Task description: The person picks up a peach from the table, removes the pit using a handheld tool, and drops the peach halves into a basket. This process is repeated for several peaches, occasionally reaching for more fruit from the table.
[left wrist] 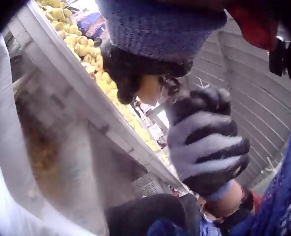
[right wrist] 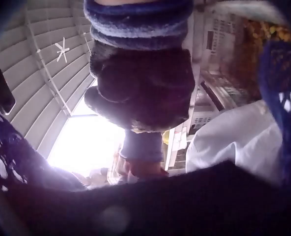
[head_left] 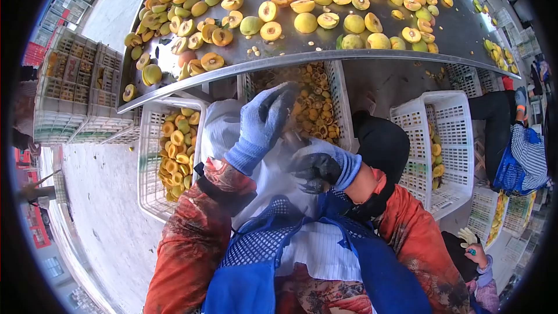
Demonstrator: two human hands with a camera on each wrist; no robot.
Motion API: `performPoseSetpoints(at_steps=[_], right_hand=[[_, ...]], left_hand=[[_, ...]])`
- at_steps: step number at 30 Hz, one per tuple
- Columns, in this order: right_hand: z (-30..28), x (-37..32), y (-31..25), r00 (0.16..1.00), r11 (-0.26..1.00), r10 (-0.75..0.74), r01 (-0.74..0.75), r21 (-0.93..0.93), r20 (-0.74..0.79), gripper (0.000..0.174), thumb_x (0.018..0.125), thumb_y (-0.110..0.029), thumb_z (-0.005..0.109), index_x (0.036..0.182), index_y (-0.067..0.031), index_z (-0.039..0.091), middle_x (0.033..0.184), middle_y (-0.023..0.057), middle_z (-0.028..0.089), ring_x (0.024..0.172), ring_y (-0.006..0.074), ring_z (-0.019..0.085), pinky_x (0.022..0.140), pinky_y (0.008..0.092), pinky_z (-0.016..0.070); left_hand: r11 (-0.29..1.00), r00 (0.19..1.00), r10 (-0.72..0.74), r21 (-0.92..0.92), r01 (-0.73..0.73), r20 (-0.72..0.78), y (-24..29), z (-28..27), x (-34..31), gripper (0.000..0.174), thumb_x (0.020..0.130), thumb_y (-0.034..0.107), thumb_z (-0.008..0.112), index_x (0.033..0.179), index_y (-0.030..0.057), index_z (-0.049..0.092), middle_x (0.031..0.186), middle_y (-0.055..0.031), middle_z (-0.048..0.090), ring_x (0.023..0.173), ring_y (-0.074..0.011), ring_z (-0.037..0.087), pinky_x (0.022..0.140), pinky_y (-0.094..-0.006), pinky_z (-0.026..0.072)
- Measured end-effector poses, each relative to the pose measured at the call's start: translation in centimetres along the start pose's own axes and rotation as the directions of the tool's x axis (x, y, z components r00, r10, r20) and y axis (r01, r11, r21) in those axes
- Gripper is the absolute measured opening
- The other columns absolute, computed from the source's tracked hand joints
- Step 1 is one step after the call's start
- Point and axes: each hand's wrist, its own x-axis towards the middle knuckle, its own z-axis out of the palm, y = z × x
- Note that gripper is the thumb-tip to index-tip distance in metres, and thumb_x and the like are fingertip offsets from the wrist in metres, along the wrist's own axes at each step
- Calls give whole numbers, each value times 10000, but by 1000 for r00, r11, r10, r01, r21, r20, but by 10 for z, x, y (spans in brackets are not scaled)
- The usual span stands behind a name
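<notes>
Blue-and-grey gloved, my left hand point(head_left: 261, 125) is raised in front of the metal table's edge. In the left wrist view its dark fingertips point(left wrist: 128, 83) pinch a yellow fruit piece point(left wrist: 148, 89). My right hand point(head_left: 322, 166), in a glove with dark fingers, is just right of it and lower, palm side up. Its fingers curl round what looks like a small dark tool point(head_left: 296, 138), blurred and mostly hidden. The left wrist view shows the right hand's curled fingers point(left wrist: 209, 142) close to the fruit piece, and the right wrist view shows its dark glove point(right wrist: 140, 86).
Halved and whole yellow fruit point(head_left: 271, 31) lies on the metal table point(head_left: 279, 61). Crates with fruit stand at left point(head_left: 147, 157), beneath the table point(head_left: 340, 102) and at right point(head_left: 456, 139). More crates point(head_left: 75, 90) are stacked far left. Other people are at the right edge.
</notes>
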Motion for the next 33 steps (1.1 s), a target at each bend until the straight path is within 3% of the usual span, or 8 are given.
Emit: performPoseSetpoints(at_steps=[5,9,14,16,19,22,30,33], right_hand=[[3,-1,-9,996,998,15,-20,52,84,120,787,-133,522,861,-38,516,585,-11,463,427,74,427,363,217,336],[14,1,-23,963,997,-46,28,74,264,150,758,-115,547,875,-26,520,613,9,485,454,88,458,384,218,361],[-26,-1,-38,989,971,-146,150,-188,32,273,716,-193,603,910,-17,528,726,84,580,555,167,549,501,266,438],[-59,10,-32,858,300,-398,-214,-930,-326,338,697,-266,613,928,-28,544,780,142,601,645,289,580,581,352,458],[-102,23,-9,716,-64,-554,-546,-835,-425,335,703,-313,591,902,-45,559,883,178,585,759,374,562,665,411,445],[-89,32,-26,762,82,-474,-461,-884,-441,314,706,-338,569,843,-55,562,923,186,565,806,360,550,691,405,437],[-103,27,-16,776,-132,-529,-476,-869,-345,412,741,-398,507,970,-57,541,807,180,593,744,326,578,661,411,448],[-109,30,-7,749,-45,-587,-409,-911,-307,420,736,-405,521,962,-51,538,786,189,590,741,338,572,661,422,444]], left_hand=[[920,941,-215,-269,285,261,-6,-7,11,331,807,252,517,1019,2,565,950,-126,597,859,-171,565,761,-273,434],[894,940,340,303,-329,19,-42,-15,8,353,711,197,630,990,7,526,917,-89,596,833,-192,570,762,-284,438],[957,938,71,290,33,-341,-62,-123,-39,310,763,168,610,1002,-4,512,910,-96,576,842,-187,558,775,-296,451],[818,718,-534,-59,572,-446,-87,-207,-72,357,770,189,599,1045,-29,533,1020,-123,563,924,-176,537,795,-281,436],[338,861,-305,799,498,-408,-36,-199,-44,361,790,167,567,1097,-16,517,1043,-131,567,945,-143,532,813,-254,420],[737,886,-344,495,460,-311,-53,-156,44,429,747,276,600,1101,44,528,1018,-136,583,904,-214,572,773,-323,435],[375,969,-222,927,-15,105,-131,0,196,523,667,276,629,1122,72,469,848,-173,590,755,-281,592,635,-362,465],[775,844,-535,420,473,37,-94,-14,180,445,692,236,625,1071,40,499,763,-101,589,539,-187,561,479,-287,453]])
